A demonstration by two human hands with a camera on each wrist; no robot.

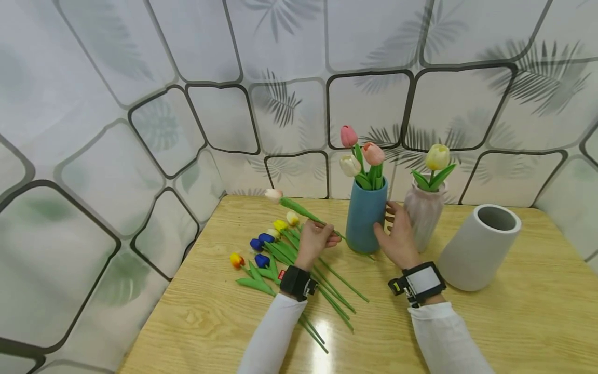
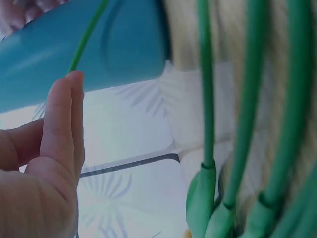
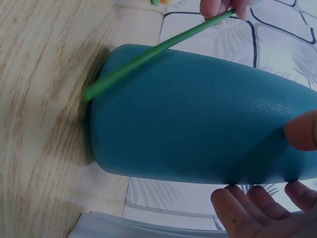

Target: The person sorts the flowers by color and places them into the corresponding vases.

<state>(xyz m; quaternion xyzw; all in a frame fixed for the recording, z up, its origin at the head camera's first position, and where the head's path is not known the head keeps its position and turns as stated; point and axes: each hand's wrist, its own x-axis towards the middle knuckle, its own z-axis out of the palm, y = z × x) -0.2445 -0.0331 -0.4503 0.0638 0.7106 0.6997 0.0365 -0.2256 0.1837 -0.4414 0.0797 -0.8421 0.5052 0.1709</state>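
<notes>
My left hand (image 1: 317, 241) pinches the green stem of a pale pink-white artificial tulip (image 1: 299, 209). Its head points up to the left, and the stem's lower end crosses in front of the blue vase (image 1: 364, 218). My right hand (image 1: 399, 236) holds that vase from the right, thumb at the front and fingers along the side, partly behind it. Pink, peach and white tulips (image 1: 372, 155) stand in the vase. Under and beside my left hand lie several loose tulips (image 1: 280, 250) with yellow, white, blue and orange-red heads.
Right of the blue vase stands a pale ribbed vase (image 1: 424, 213) with a yellow tulip (image 1: 437, 157) in it. A white vase (image 1: 481, 249) with a wide mouth is farther right on the wooden table (image 1: 528, 311). A patterned curtain (image 1: 289, 114) hangs behind.
</notes>
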